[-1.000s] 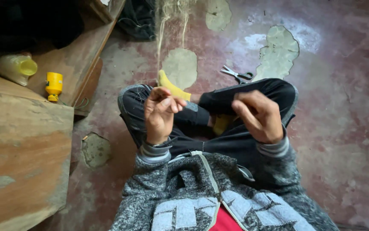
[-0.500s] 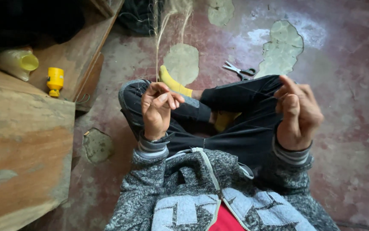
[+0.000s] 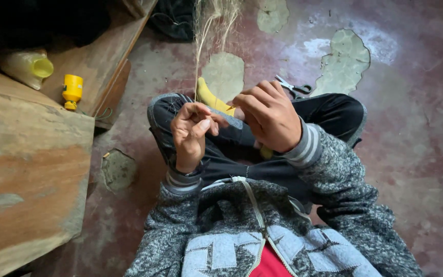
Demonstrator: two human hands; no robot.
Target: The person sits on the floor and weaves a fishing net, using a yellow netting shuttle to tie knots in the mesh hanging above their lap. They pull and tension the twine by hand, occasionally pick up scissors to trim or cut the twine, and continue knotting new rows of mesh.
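I sit cross-legged on the floor in black trousers and yellow socks (image 3: pixel 207 99). My left hand (image 3: pixel 190 134) is raised over my left knee, its thumb and fingers pinched on a thin pale strand of fibre (image 3: pixel 197 66) that runs up and away to a loose tuft at the top of the view. My right hand (image 3: pixel 267 117) has come in close beside it, fingers curled and pinching the same strand near the left fingertips. Both hands almost touch.
Scissors (image 3: pixel 294 87) lie on the worn red floor just beyond my right knee. A wooden board (image 3: pixel 31 169) and low wooden step (image 3: pixel 98 61) stand at the left, with a small yellow spool (image 3: pixel 71 90) and a pale yellowish bottle (image 3: pixel 26 67) on them.
My right hand swung out to the right half a second ago and has now come back left, next to my left hand. The left hand stayed pinched in place.
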